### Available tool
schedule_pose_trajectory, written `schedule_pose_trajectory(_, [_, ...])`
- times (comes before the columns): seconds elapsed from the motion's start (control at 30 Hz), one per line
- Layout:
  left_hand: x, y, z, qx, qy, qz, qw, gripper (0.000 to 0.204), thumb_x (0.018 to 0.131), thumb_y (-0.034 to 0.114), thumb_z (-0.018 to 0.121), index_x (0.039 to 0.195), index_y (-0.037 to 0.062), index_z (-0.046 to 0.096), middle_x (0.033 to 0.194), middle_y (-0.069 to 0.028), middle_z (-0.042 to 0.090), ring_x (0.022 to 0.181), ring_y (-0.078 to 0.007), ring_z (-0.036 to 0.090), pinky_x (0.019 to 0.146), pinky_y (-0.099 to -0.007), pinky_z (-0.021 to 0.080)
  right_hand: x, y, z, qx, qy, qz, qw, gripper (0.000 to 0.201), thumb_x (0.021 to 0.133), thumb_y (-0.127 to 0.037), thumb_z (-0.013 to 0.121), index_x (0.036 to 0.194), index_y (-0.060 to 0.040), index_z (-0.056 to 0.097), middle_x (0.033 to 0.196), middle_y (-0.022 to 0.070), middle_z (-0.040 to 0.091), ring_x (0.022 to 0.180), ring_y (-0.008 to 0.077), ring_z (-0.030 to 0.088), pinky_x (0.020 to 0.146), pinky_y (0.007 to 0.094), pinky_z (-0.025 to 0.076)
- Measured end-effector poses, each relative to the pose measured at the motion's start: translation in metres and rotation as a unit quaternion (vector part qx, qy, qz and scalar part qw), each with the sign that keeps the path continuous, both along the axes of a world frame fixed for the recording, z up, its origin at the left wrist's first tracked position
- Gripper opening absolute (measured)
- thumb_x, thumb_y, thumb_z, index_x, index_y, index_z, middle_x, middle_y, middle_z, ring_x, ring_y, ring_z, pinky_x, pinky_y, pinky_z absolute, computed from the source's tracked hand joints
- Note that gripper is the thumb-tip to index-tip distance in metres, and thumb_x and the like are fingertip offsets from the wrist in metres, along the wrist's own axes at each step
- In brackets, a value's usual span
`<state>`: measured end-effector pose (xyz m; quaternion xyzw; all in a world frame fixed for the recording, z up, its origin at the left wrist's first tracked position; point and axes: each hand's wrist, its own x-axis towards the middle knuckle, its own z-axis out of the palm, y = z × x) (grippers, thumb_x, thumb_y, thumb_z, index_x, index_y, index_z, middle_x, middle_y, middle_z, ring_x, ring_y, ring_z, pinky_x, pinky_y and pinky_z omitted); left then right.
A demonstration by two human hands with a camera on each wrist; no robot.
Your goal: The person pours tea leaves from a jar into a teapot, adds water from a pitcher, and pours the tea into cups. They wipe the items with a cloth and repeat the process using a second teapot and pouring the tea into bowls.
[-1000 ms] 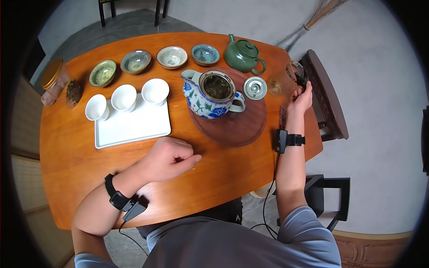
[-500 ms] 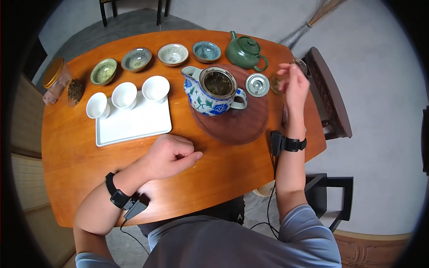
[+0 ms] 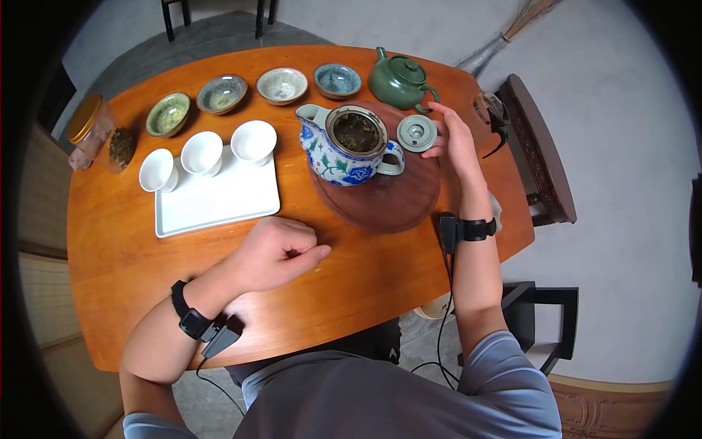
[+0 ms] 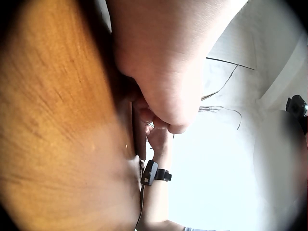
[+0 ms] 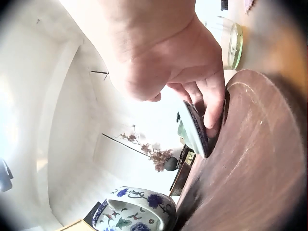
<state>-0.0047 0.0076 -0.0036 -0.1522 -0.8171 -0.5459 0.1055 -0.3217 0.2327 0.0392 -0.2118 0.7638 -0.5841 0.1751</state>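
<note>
My right hand (image 3: 455,143) is at the round pale lid (image 3: 417,133), thumb and fingers about its rim. In the right wrist view the lid (image 5: 193,129) tilts over the brown round board (image 5: 260,159), fingers at its edge. To its left stands the blue-and-white floral teapot (image 3: 340,162), uncovered, with dark wet tea leaves inside; its handle points toward the lid. My left hand (image 3: 281,252) rests on the wooden table, loosely curled and holding nothing, in front of the white tray (image 3: 219,212). The left wrist view shows it from behind, its fingertips mostly hidden.
Three white cups (image 3: 202,154) stand along the tray's back. Several glazed bowls (image 3: 282,86) line the far side, with a green teapot (image 3: 401,82) at their right. A glass vessel with a black handle (image 3: 499,130) stands far right; a gold-lidded jar (image 3: 85,121) is far left.
My right hand has let go of the black-handled glass vessel and come left and nearer, onto the lid. My left hand has stayed in place.
</note>
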Motion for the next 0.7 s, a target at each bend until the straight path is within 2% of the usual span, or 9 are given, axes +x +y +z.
schedule_pose_trajectory(0.07, [0.0,0.0,0.0,-0.001,-0.002,0.001,1.0,0.044,0.095,0.009,0.072,0.064,-0.0007,0.043,0.059,-0.0124,0.045,0.053,-0.0305,0.046,0.051,-0.0411,0.035,-0.002,0.0,-0.001,-0.038,-0.046,0.006,0.998,0.05,0.112,-0.028,0.034,0.151,0.0024,0.044,0.117,0.0213,0.073,0.083,0.0243,0.077,0.064,0.0312,0.064])
schedule_pose_trajectory(0.13, [0.0,0.0,0.0,0.0,-0.001,0.001,1.0,0.044,0.095,0.009,0.072,0.064,-0.0008,0.043,0.059,-0.0125,0.046,0.053,-0.0305,0.046,0.051,-0.0412,0.035,-0.003,0.0,-0.001,-0.064,-0.104,0.019,0.992,0.051,0.108,-0.015,0.036,0.155,0.0044,0.034,0.123,0.0245,0.071,0.097,0.0272,0.077,0.079,0.0348,0.067])
schedule_pose_trajectory(0.27, [0.0,0.0,0.0,-0.001,-0.002,0.002,1.0,0.044,0.096,0.009,0.072,0.064,-0.0008,0.043,0.059,-0.0126,0.046,0.053,-0.0306,0.046,0.051,-0.0414,0.035,-0.001,0.001,0.001,-0.04,-0.098,0.036,0.994,0.056,0.103,-0.001,0.047,0.156,0.0055,0.03,0.127,0.0232,0.07,0.103,0.027,0.076,0.085,0.0343,0.067])
schedule_pose_trajectory(0.33, [0.0,0.0,0.0,-0.006,-0.002,0.001,1.0,0.044,0.096,0.01,0.072,0.064,-0.0009,0.044,0.059,-0.0128,0.046,0.053,-0.0307,0.046,0.051,-0.0415,0.035,0.002,0.0,-0.001,-0.038,-0.062,0.059,0.996,0.068,0.095,0.012,0.055,0.158,0.0038,0.03,0.127,0.0209,0.07,0.105,0.0263,0.075,0.088,0.034,0.067])
schedule_pose_trajectory(0.47, [0.0,0.0,0.0,-0.006,-0.005,0.002,1.0,0.044,0.096,0.01,0.072,0.064,-0.0009,0.044,0.059,-0.0127,0.046,0.053,-0.0308,0.047,0.051,-0.0417,0.036,0.002,0.001,0.001,-0.018,-0.056,0.066,0.996,0.078,0.092,0.015,0.061,0.161,-0.0001,0.029,0.127,0.0182,0.071,0.098,0.0236,0.076,0.08,0.0313,0.067])
schedule_pose_trajectory(0.53, [0.0,0.001,-0.001,-0.003,-0.003,0.004,1.0,0.044,0.095,0.01,0.072,0.064,-0.0009,0.044,0.059,-0.0126,0.047,0.053,-0.0308,0.048,0.051,-0.0418,0.036,0.004,0.001,0.002,0.029,-0.025,0.074,0.997,0.081,0.091,0.013,0.062,0.163,-0.0043,0.029,0.122,0.0158,0.072,0.088,0.0208,0.077,0.069,0.0278,0.065])
schedule_pose_trajectory(0.57, [0.0,0.001,0.0,-0.002,-0.003,0.004,1.0,0.044,0.095,0.01,0.072,0.064,-0.0009,0.044,0.059,-0.0126,0.047,0.053,-0.0308,0.048,0.051,-0.0418,0.036,0.004,0.0,0.0,0.03,-0.025,0.073,0.997,0.081,0.091,0.013,0.062,0.163,-0.0043,0.029,0.122,0.0158,0.072,0.088,0.0208,0.077,0.069,0.0278,0.065])
schedule_pose_trajectory(0.63, [0.0,0.0,0.0,-0.006,-0.004,0.001,1.0,0.044,0.095,0.01,0.072,0.063,-0.0009,0.044,0.059,-0.0125,0.048,0.053,-0.0308,0.048,0.051,-0.0417,0.036,0.003,-0.004,-0.008,0.018,0.019,0.053,0.998,0.085,0.089,0.013,0.063,0.164,-0.0054,0.029,0.115,0.0133,0.073,0.078,0.0184,0.075,0.06,0.0256,0.062])
schedule_pose_trajectory(0.7, [0.0,0.0,0.001,-0.009,-0.005,0.001,1.0,0.044,0.096,0.01,0.072,0.063,-0.0009,0.045,0.059,-0.0125,0.048,0.053,-0.0307,0.049,0.051,-0.0416,0.037,0.003,-0.007,-0.015,0.004,0.037,0.061,0.997,0.086,0.088,0.014,0.063,0.164,-0.0053,0.029,0.111,0.0122,0.073,0.075,0.0178,0.074,0.059,0.0255,0.061])
